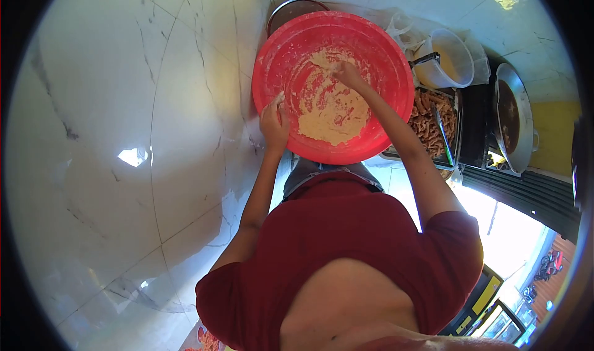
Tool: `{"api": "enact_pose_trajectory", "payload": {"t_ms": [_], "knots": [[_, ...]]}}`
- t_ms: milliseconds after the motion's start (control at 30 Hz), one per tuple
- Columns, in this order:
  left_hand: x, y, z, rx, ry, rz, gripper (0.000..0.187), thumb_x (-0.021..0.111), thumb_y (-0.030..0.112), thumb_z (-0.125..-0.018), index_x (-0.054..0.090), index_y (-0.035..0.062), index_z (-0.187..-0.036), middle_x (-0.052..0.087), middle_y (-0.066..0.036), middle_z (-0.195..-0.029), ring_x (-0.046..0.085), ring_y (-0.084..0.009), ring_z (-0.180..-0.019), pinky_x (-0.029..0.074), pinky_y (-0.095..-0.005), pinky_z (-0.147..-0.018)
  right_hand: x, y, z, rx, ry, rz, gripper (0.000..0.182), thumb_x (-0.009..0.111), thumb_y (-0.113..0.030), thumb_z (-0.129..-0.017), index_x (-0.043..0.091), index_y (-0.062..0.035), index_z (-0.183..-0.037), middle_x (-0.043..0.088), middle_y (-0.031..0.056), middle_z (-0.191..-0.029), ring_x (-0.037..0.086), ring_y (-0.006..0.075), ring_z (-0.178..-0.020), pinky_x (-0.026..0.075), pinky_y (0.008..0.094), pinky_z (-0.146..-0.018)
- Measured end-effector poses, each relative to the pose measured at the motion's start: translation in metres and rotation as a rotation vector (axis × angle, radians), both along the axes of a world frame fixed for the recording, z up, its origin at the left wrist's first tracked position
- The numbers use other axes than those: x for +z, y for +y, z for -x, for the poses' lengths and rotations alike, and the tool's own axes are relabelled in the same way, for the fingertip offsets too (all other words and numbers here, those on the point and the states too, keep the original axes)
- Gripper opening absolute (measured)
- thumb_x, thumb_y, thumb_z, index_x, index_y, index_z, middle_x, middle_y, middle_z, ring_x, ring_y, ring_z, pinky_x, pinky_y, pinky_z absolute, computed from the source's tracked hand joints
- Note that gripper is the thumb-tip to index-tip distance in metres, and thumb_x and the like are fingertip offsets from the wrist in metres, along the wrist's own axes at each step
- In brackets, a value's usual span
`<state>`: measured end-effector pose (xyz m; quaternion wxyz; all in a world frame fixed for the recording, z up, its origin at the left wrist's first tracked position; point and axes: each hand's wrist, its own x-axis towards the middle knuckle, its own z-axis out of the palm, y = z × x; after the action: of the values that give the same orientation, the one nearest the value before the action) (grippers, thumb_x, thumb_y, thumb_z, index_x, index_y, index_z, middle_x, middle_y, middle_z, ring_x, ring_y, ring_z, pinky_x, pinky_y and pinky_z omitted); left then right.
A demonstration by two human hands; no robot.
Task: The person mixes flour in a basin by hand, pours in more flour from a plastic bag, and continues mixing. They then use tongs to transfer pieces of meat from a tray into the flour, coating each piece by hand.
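A large red plastic basin (396,85) has a layer of pale flour (334,119) spread over its bottom, with bare red streaks showing through. My left hand (274,125) is at the basin's left rim, its fingertips dusted with flour, and appears to grip the edge. Inside the basin, towards the far side, my right hand (348,74) reaches down into the flour. Its fingers are curled together, and whatever they hold is hidden.
On the right, a tray of brown strips (427,119) holds tongs with a green end (447,144). A translucent bucket (445,57) stands behind it. Farther right is a wide metal pan (523,116) with dark liquid. A marbled tile wall (124,103) rises close on the left.
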<state>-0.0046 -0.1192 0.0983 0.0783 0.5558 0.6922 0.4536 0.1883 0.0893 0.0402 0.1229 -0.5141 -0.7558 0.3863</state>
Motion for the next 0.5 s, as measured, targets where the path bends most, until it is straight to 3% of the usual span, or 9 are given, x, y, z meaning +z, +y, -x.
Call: {"api": "enact_pose_trajectory", "payload": {"t_ms": [33, 133, 233, 333, 500], "knots": [[-0.002, 0.0, 0.001, 0.005, 0.019, -0.01, 0.028, 0.05, 0.013, -0.084, 0.057, 0.0073, -0.11, 0.061, -0.011, -0.101, 0.055, -0.0275, -0.094, 0.039, -0.0367, -0.087, 0.0, -0.007, -0.003, 0.05, -0.044, 0.125, 0.036, 0.067, -0.023, -0.073, 0.056, 0.0027, -0.095, 0.061, 0.016, -0.087, 0.061, 0.0228, -0.079, 0.048, 0.034, -0.066], [-0.005, -0.001, -0.001, 0.025, 0.068, 0.003, 0.028, 0.051, 0.011, -0.081, 0.058, 0.0076, -0.108, 0.061, -0.011, -0.101, 0.056, -0.0278, -0.093, 0.039, -0.0372, -0.086, -0.018, -0.035, -0.015, 0.425, -0.199, 0.057, 0.043, 0.073, -0.023, -0.065, 0.056, 0.0026, -0.095, 0.062, 0.017, -0.088, 0.061, 0.0263, -0.081, 0.048, 0.0363, -0.067], [0.0, -0.001, -0.001, -0.003, 0.107, 0.037, 0.026, 0.052, 0.01, -0.08, 0.059, 0.0085, -0.105, 0.061, -0.01, -0.1, 0.056, -0.0259, -0.093, 0.039, -0.0364, -0.086, -0.022, -0.061, -0.017, 0.597, -0.596, 0.353, 0.039, 0.076, -0.022, -0.057, 0.062, -0.0013, -0.087, 0.064, 0.0147, -0.082, 0.062, 0.0276, -0.079, 0.048, 0.0365, -0.07], [0.005, -0.001, -0.002, -0.02, 0.117, 0.048, 0.023, 0.053, 0.015, -0.082, 0.061, 0.0095, -0.102, 0.061, -0.009, -0.099, 0.055, -0.0254, -0.093, 0.038, -0.0358, -0.086, -0.042, -0.077, -0.029, 0.805, -0.57, 0.117, 0.053, 0.079, -0.03, -0.052, 0.06, 0.0036, -0.088, 0.062, 0.0184, -0.081, 0.061, 0.0314, -0.08, 0.048, 0.0389, -0.068], [0.004, -0.001, -0.002, -0.021, 0.119, 0.057, 0.021, 0.053, 0.017, -0.082, 0.062, 0.0098, -0.101, 0.062, -0.009, -0.097, 0.055, -0.0251, -0.092, 0.038, -0.0354, -0.087, -0.052, -0.091, -0.024, 0.761, -0.451, 0.052, 0.049, 0.078, -0.037, -0.052, 0.063, 0.002, -0.078, 0.062, 0.0188, -0.078, 0.06, 0.0341, -0.079, 0.047, 0.0417, -0.066]]}}
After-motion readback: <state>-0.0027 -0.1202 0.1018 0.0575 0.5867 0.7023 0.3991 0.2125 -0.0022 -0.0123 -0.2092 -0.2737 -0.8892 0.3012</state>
